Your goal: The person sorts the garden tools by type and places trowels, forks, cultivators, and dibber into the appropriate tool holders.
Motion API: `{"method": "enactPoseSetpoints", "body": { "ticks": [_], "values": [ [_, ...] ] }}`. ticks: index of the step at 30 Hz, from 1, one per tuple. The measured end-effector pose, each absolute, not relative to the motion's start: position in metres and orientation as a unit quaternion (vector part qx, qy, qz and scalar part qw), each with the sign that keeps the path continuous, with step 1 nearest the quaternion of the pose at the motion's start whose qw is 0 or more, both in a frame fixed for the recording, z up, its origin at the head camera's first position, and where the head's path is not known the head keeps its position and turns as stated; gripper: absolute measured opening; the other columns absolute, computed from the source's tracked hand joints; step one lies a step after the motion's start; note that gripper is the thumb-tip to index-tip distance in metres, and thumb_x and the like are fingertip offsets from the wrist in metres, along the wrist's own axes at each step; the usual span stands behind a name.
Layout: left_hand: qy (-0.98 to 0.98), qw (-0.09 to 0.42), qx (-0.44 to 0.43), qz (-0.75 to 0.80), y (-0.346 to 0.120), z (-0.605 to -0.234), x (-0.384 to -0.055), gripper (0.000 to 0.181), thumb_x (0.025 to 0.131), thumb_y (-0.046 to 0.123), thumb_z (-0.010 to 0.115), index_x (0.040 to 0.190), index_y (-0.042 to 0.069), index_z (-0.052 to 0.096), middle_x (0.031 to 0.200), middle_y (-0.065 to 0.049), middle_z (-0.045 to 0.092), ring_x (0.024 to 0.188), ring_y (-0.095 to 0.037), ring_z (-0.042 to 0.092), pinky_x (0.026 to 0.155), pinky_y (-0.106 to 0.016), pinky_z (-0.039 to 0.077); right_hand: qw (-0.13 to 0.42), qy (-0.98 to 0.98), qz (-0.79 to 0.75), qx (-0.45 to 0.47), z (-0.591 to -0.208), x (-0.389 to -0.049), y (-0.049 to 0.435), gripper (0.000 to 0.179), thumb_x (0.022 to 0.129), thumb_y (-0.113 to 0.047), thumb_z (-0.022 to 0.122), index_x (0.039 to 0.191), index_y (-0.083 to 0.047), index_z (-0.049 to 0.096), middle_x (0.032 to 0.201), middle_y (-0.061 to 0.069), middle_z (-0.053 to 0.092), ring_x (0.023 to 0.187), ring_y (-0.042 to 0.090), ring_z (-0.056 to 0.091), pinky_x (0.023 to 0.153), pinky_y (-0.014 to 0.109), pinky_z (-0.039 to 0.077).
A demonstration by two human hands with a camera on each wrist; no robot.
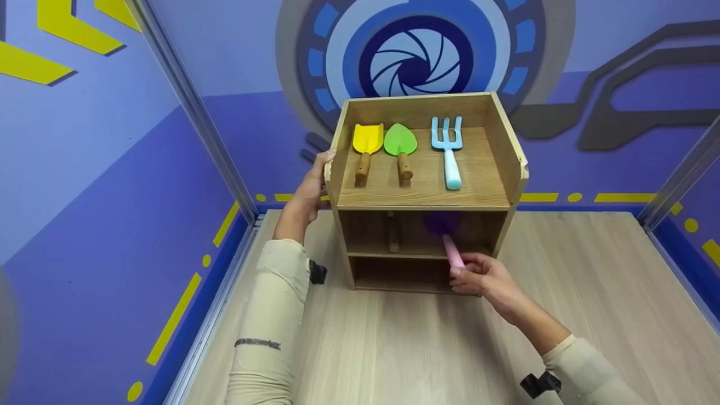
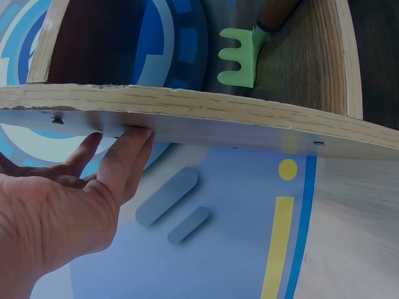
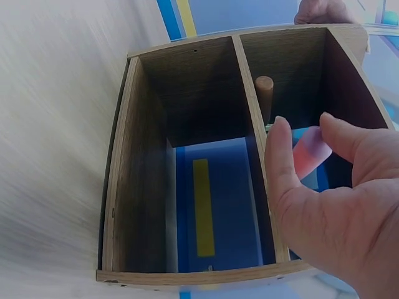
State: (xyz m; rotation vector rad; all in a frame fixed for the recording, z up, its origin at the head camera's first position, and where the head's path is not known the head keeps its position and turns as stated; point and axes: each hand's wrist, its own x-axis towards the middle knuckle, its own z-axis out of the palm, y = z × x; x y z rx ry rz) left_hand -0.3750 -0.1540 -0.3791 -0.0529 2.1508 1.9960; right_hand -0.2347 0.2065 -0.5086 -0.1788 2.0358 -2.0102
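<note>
My right hand [image 1: 495,284] pinches the pink handle end of a purple-headed toy shovel [image 1: 454,253]. Its head lies in the shaded middle compartment of a small wooden shelf [image 1: 422,208]. Seen from the right wrist, thumb and fingers are around the handle end [image 3: 310,151]. My left hand [image 1: 306,194] rests on the shelf's outer left side, its fingers extended against the panel in the left wrist view. Left of the shovel, in the same compartment, lies a green toy rake [image 2: 240,59] with a brown handle [image 1: 394,236].
On the shelf's top lie a yellow toy shovel [image 1: 368,140], a green toy trowel [image 1: 400,140] and a light blue toy fork [image 1: 448,146]. Below is a lower compartment [image 1: 405,274]. The shelf stands on a wood-grain table [image 1: 360,349] before blue-purple panels [image 1: 242,135].
</note>
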Motion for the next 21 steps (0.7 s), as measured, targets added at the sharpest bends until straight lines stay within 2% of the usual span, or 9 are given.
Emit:
{"method": "enactPoseSetpoints", "body": {
  "ticks": [11,21],
  "values": [
    [0.727,0.105,-0.023,0.678,-0.154,-0.378,-0.375,0.096,0.086,0.08,0.049,0.163,0.024,0.039,0.162,-0.012,0.046,0.144,-0.033,0.052,0.114,-0.055,0.047,0.113,0.753,-0.648,0.009,-0.507,-0.245,0.197,0.046,0.103,-0.028,0.072,0.127,0.008,0.058,0.096,0.002,0.074,0.084,0.015,0.075,0.073,0.032,0.065],
    [0.732,0.104,-0.016,0.673,-0.154,-0.379,-0.374,0.092,0.088,0.08,0.046,0.16,0.023,0.044,0.159,-0.013,0.049,0.141,-0.031,0.054,0.109,-0.051,0.05,0.08,0.8,-0.593,0.031,-0.511,-0.251,0.194,0.04,0.101,-0.042,0.073,0.108,-0.002,0.069,0.09,0.0,0.078,0.075,0.016,0.073,0.062,0.035,0.059]
  ]
}}
